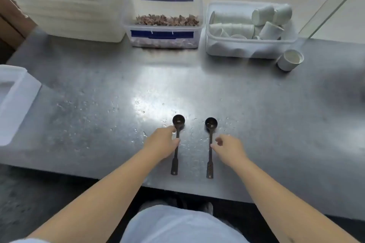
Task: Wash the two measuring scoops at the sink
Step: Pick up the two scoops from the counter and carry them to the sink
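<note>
Two dark long-handled measuring scoops lie side by side on the wet steel counter [98, 114], bowls pointing away from me. My left hand [162, 143] pinches the handle of the left scoop [175, 162] just below its bowl. My right hand [229, 149] is beside the right scoop [210, 167], thumb and forefinger touching the middle of its handle, the fingers still a little apart. Both scoops rest flat on the counter. No sink is in view.
At the back stand a large white tub [75, 16], a clear box of brown pieces [164, 33] and a clear box of white paper cups [248, 45]. One loose cup [290, 60] lies at the right. A white container [11, 102] sits at the left edge.
</note>
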Demonstrator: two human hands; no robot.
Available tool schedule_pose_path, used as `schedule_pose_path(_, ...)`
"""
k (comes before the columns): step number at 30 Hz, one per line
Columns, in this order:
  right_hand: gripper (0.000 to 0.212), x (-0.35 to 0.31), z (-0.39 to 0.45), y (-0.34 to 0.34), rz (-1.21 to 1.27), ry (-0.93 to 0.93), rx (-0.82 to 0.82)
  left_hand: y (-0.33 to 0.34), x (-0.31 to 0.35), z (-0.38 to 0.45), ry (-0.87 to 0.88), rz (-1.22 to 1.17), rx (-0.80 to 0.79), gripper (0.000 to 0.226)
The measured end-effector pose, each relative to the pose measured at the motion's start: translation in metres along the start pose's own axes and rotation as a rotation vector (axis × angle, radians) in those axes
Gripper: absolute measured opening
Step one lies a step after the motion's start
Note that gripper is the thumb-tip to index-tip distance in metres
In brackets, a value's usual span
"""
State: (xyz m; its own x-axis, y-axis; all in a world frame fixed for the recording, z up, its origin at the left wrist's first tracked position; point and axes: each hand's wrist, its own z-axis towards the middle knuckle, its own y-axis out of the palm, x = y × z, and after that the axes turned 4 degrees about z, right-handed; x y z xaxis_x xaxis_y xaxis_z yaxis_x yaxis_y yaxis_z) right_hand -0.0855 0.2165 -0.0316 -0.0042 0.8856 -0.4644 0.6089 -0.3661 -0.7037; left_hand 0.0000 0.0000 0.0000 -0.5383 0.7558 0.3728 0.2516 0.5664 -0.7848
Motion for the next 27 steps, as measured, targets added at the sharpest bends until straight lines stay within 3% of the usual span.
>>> schedule_pose_path(6,0.021,-0.009,0.012,0.009,0.117,0.159,0.089,0.014,-0.003,0.03,-0.149,-0.259,-0.009,0.04)
schedule_pose_path(12,0.034,-0.023,0.024,0.007,0.072,0.199,0.095,0.016,-0.003,0.048,-0.153,-0.207,-0.031,0.015)
schedule_pose_path(14,0.037,-0.026,0.026,0.009,0.073,0.205,0.089,0.017,-0.004,0.052,-0.14,-0.194,-0.049,0.026)
schedule_pose_path(17,0.027,-0.026,0.029,0.013,0.119,0.216,0.044,0.015,-0.004,0.057,-0.151,-0.218,-0.078,0.032)
schedule_pose_path(23,0.02,-0.025,0.022,0.016,0.601,0.27,-0.036,0.009,-0.009,0.056,-0.154,-0.419,-0.2,0.021)
schedule_pose_path(27,0.033,-0.032,0.012,0.007,0.728,0.261,-0.054,-0.002,-0.014,0.043,-0.163,-0.633,-0.285,0.027)
